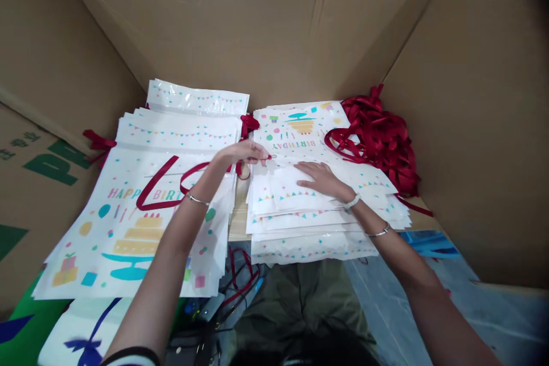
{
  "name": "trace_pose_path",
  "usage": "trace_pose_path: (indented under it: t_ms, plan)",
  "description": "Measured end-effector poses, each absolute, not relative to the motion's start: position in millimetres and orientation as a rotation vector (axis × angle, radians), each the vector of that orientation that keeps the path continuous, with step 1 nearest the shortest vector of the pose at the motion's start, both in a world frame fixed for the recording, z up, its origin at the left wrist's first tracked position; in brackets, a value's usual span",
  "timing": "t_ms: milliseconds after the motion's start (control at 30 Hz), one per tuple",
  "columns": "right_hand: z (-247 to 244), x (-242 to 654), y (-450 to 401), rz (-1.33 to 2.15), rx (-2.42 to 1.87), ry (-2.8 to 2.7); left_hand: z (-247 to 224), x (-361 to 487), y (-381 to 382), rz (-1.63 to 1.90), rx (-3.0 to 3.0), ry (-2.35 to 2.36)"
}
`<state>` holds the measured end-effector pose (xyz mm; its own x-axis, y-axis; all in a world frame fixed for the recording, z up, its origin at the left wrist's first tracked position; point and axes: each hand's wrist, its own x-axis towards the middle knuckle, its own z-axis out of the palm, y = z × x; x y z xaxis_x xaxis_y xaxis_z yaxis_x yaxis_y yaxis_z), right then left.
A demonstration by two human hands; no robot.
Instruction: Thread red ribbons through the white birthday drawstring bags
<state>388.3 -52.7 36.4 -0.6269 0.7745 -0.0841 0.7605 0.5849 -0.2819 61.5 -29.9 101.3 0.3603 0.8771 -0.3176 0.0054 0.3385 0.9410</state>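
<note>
My left hand (245, 152) is closed in a pinch at the left edge of the right stack of white printed birthday bags (278, 190). It grips the end of a dark red ribbon (159, 184), with a small metal pin-like piece (273, 156) showing at the fingertips. Behind that hand the ribbon trails in loops over the left stack of bags (90, 206), which is printed with a cake and lettering. My right hand (321, 179) lies flat on the top bag of the right stack, fingers spread, holding nothing.
A big heap of dark red ribbons (381, 143) lies beyond the right stack. Cardboard walls (201, 28) enclose the back and sides. Red bows (100, 143) stick out from the left stack. Below the wooden table edge (239, 223) are cables and a dark bag (193, 349).
</note>
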Motion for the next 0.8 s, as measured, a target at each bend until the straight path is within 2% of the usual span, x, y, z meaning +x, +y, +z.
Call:
trace_pose_path:
  t_ms: [133, 233, 333, 567, 800]
  plan:
    - [47.5, 393.8, -50.3, 0.488, -1.371, -2.618, 50.1, 71.4, -19.9, 0.539, 1.258, 0.877]
    - [57.8, 362.0, -57.9, 0.542, -1.385, -2.381, 38.8, 73.1, -15.6, 0.512, 1.242, 0.846]
    - [61.9, 315.6, -70.9, 0.648, -1.410, -2.437, 35.6, 69.0, -14.8, 0.522, 1.180, 0.889]
    - [41.2, 268.8, -99.8, 0.147, -1.610, -2.633, 35.6, 64.7, -23.0, 0.577, 1.070, 1.015]
    - [39.1, 260.8, -103.4, 0.083, -1.672, -2.699, 19.8, 55.6, -16.1, 0.552, 1.174, 0.851]
